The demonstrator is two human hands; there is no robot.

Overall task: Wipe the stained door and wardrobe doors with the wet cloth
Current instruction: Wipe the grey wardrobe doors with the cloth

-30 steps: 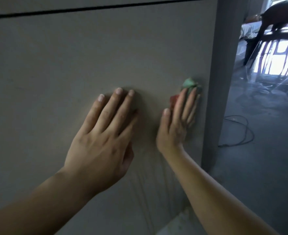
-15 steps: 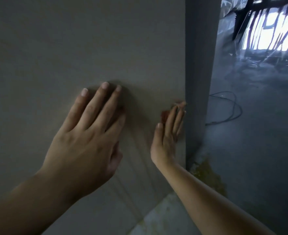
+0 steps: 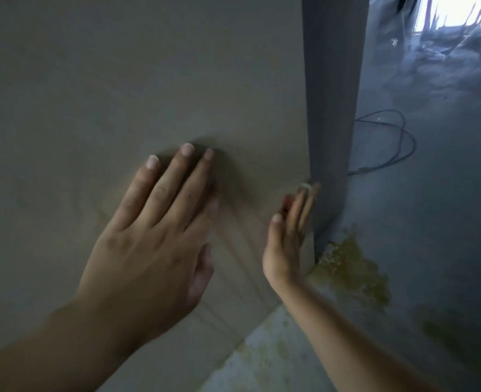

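Observation:
A plain beige wardrobe door (image 3: 120, 80) fills the left and middle of the head view, with faint wet streaks on its lower part. My left hand (image 3: 154, 236) lies flat on the panel with straight fingers. My right hand (image 3: 287, 236) presses the wet cloth (image 3: 286, 200) against the door near its right edge, low down; only a small red bit of cloth shows behind the straight fingers. The grey side edge of the wardrobe (image 3: 330, 108) runs just right of that hand.
To the right lies a grey floor with a yellowish stain (image 3: 352, 267) at the wardrobe's foot. A dark cable (image 3: 389, 148) loops on the floor further back. Bright window light falls at the top right.
My right hand has slid the cloth down the door along its right edge, and the green part of the cloth is now hidden. My view has tilted downward. The left hand stays flat on the panel.

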